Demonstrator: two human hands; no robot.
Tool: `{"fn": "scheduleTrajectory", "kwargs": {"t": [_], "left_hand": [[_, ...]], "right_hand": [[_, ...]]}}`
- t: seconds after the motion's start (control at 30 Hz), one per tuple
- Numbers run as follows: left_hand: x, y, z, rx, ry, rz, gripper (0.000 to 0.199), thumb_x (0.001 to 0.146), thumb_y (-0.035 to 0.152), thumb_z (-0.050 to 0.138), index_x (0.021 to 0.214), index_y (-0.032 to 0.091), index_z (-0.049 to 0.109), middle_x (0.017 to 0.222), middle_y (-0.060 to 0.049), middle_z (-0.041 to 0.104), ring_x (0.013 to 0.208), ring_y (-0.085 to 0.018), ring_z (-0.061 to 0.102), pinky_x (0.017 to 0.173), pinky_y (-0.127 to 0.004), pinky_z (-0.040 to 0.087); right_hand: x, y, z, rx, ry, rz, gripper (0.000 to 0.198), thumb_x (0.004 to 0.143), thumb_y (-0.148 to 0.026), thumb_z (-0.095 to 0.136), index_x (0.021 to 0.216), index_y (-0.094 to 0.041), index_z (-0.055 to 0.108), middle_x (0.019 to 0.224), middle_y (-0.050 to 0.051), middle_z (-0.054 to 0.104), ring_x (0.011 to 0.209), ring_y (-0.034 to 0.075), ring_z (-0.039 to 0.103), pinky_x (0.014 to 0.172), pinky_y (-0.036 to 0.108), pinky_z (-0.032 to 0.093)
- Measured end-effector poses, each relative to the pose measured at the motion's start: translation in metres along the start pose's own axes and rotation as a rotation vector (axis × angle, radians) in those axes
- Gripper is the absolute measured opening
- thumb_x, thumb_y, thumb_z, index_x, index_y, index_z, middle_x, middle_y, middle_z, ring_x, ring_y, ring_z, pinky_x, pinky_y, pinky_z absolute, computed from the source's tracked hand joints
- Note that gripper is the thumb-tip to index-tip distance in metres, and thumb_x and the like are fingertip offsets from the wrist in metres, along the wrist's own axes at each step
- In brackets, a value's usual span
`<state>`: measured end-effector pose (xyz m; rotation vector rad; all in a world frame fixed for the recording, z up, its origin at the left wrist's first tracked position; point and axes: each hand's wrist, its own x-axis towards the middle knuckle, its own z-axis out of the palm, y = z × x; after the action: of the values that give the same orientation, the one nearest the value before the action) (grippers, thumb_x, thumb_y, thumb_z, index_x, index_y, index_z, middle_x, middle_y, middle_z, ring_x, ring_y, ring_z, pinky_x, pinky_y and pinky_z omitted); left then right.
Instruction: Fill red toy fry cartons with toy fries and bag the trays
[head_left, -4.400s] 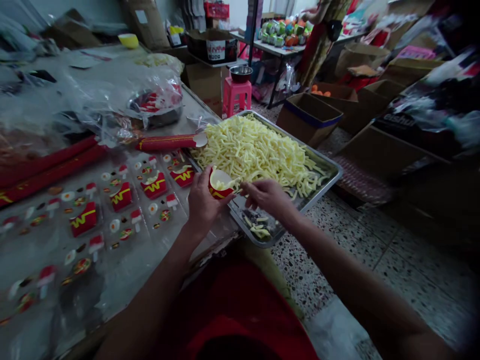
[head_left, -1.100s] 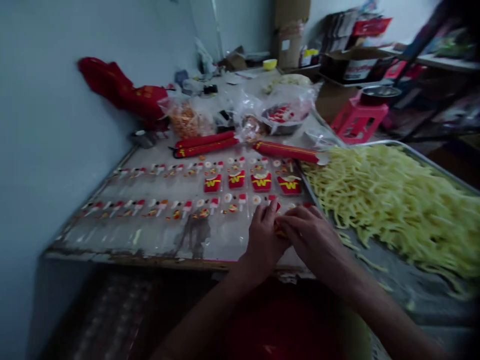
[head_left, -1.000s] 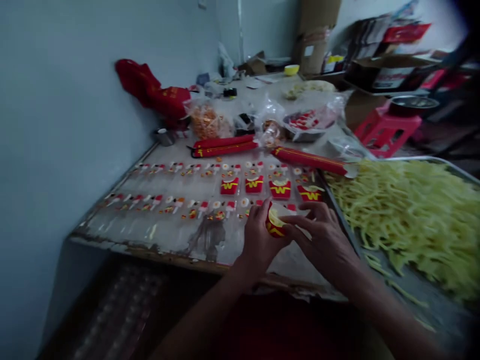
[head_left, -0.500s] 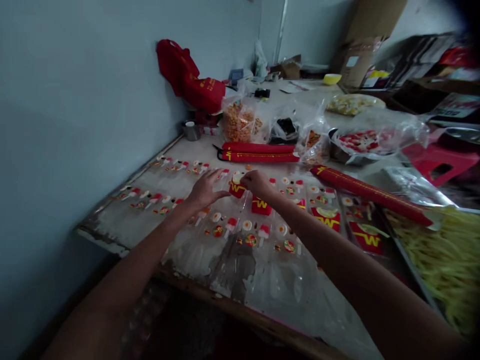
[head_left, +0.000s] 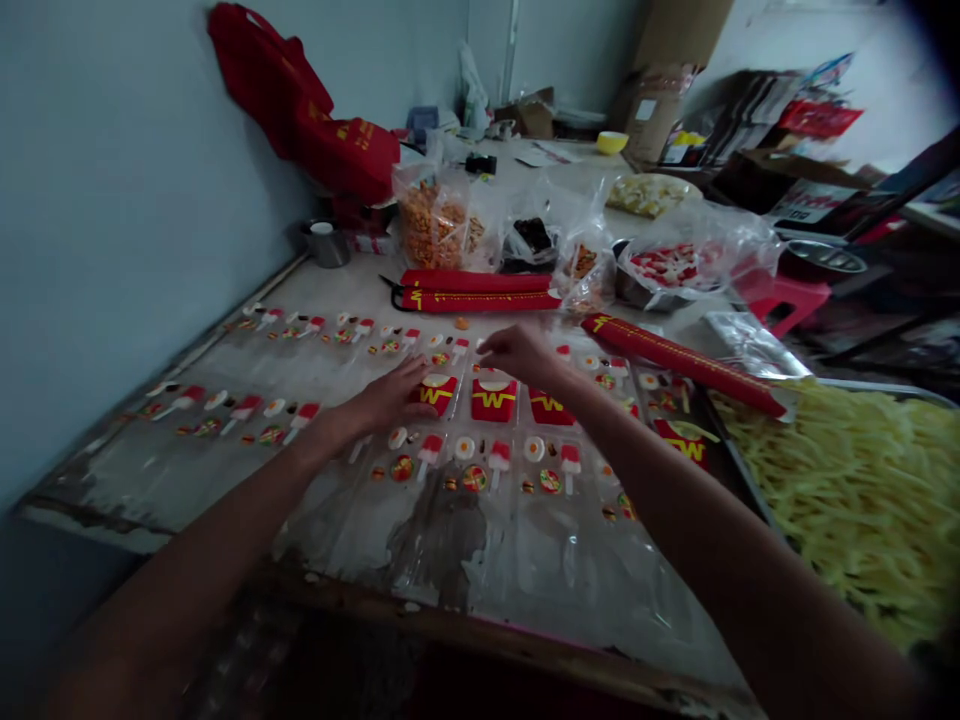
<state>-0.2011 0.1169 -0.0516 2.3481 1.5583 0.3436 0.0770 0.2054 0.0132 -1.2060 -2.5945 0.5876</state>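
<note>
My left hand (head_left: 386, 398) lies palm down with fingers stretched out, its fingertips at the edge of a small red packet with a yellow W (head_left: 435, 396). Just above the row of such packets is my right hand (head_left: 521, 355), its fingers curled into a pinch; whatever is between them is too small to make out. A second red packet (head_left: 493, 402) lies below the right hand, with a pale piece at its top. Clear plastic trays (head_left: 465, 500) hold miniature fried eggs, burgers, round pizza-like pieces and red-and-white popsicles (head_left: 430, 455).
Long red W-printed strips (head_left: 480, 292) lie behind the trays. Bags of orange pieces (head_left: 435, 225) and a bagged bowl of red-and-white pieces (head_left: 667, 265) stand at the back. At right, a metal tray holds pale yellow strips (head_left: 855, 490). The wall borders the table's left.
My view has swung to the right. The red packet between my hands now lies flat in the row beside my left hand. My right hand has let it go and shifted right.
</note>
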Motion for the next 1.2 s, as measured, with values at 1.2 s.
{"fn": "scheduleTrajectory", "kwargs": {"t": [1.2], "left_hand": [[0.084,0.095,0.03,0.053,0.032,0.198,0.041,0.099,0.041,0.048,0.116,0.023,0.081,0.139,-0.012,0.072,0.129,-0.034,0.067,0.115,-0.055,0.05]], "right_hand": [[-0.183,0.072,-0.042,-0.379,0.118,0.408,0.026,0.104,-0.023,0.054,0.108,-0.016,0.079,0.116,0.012,0.074,0.108,0.026,0.063,0.091,0.035,0.042]]}}
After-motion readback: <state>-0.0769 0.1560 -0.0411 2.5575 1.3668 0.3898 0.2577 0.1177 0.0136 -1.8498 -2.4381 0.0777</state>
